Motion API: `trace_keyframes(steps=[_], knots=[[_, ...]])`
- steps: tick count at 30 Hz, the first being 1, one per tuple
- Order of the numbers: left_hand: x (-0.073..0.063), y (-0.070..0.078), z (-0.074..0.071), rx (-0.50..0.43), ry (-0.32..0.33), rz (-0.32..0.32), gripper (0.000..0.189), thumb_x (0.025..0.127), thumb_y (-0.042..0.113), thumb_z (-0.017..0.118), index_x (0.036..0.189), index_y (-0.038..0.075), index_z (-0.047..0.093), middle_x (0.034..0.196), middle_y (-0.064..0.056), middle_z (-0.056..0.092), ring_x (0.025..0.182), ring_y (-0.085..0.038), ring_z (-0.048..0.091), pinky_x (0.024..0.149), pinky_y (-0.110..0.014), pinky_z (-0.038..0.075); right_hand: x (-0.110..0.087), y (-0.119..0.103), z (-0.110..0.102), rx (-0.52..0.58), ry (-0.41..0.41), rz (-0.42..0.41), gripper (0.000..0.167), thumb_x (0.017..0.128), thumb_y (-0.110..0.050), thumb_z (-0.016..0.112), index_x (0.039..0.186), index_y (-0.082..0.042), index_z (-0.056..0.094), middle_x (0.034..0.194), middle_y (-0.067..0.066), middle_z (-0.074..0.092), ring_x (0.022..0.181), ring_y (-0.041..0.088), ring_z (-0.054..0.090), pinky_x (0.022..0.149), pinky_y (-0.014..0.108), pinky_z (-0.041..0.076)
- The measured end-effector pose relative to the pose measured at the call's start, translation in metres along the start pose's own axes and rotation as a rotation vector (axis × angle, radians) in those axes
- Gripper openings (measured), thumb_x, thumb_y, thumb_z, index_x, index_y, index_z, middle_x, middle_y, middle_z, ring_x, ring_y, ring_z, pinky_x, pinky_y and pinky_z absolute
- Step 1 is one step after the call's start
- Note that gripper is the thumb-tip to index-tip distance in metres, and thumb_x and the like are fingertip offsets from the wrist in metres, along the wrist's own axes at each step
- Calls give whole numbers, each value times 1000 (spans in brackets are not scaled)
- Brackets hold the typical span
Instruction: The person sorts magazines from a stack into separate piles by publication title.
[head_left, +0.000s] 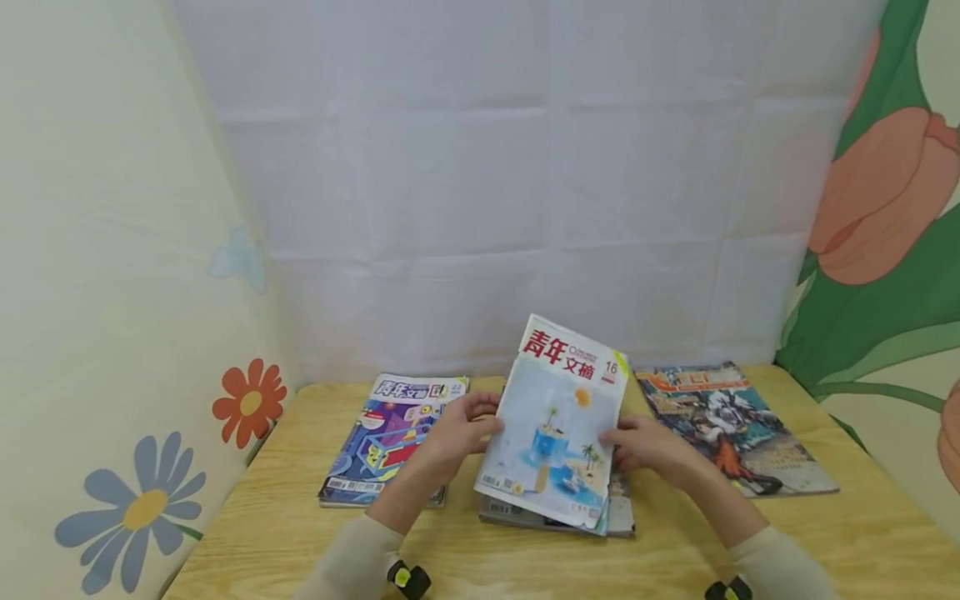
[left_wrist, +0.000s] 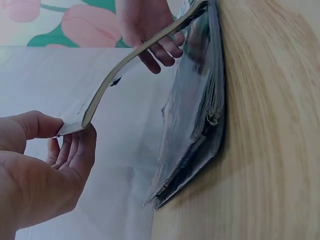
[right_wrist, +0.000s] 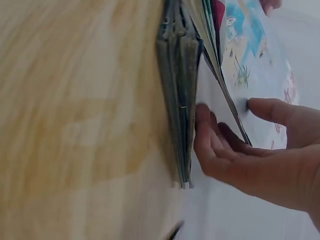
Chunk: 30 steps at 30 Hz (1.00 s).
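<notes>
A white and pale-blue magazine (head_left: 551, 417) with red title characters is tilted up over a pile of magazines (head_left: 621, 515) in the middle of the table. My left hand (head_left: 456, 429) pinches its left edge, thumb on the cover and fingers behind, as the left wrist view shows. At the opposite edge, my right hand (right_wrist: 265, 140) has its thumb on the cover and its fingers behind it. The magazine's lower end lies against the pile in the left wrist view, while its upper part is raised and bowed. It hides most of the pile.
To the left lies a stack topped by a purple magazine (head_left: 390, 433), partly behind my left forearm. A magazine with an orange title (head_left: 738, 429) lies to the right. Behind the wooden table (head_left: 247, 533) hangs a white cloth (head_left: 480, 208), with flower-painted walls at both sides.
</notes>
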<state>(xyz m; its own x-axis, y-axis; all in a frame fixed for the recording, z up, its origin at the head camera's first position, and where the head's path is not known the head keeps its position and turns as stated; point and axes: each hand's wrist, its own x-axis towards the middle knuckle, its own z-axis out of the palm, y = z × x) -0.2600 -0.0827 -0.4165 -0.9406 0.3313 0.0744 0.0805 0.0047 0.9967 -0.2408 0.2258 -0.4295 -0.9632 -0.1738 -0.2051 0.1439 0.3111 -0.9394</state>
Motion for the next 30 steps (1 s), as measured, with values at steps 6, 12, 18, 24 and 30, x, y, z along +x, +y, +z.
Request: trace_keyframes(steps=[6,12,18,24,30], knots=[[2,-1,-6,-73,49,-29,35,91,-2,63,125,-8,57,112,-15,65,97,-22,64,78,-39,58,-4,-9,-7,198,-127,-24,58,100,-9,56,147,15,33,113,23,67,101,38,68,88,50,55],[2,-5,-16,-123,53,-52,45,91,-1,65,133,-11,54,115,-17,67,99,-22,66,80,-38,58,0,-13,-8,334,-182,-4,48,101,0,45,144,15,33,113,26,66,102,42,68,85,50,57],[-2,-5,-33,-100,101,-70,48,93,4,68,138,-8,55,123,-21,67,102,-26,68,81,-39,58,7,-22,0,394,-242,-31,54,102,1,42,152,12,23,118,26,65,106,43,67,88,51,56],[-12,-4,-54,-125,174,-96,48,91,7,73,136,-3,59,126,-19,67,105,-29,68,83,-44,58,17,-33,13,405,-274,-79,51,103,1,45,148,17,27,116,28,66,103,41,68,86,49,56],[-21,-2,-81,-137,196,-103,47,94,8,72,138,-2,58,126,-19,66,105,-32,68,84,-46,58,31,-44,35,414,-271,-113,49,103,-1,48,147,16,33,118,27,65,101,37,70,86,50,56]])
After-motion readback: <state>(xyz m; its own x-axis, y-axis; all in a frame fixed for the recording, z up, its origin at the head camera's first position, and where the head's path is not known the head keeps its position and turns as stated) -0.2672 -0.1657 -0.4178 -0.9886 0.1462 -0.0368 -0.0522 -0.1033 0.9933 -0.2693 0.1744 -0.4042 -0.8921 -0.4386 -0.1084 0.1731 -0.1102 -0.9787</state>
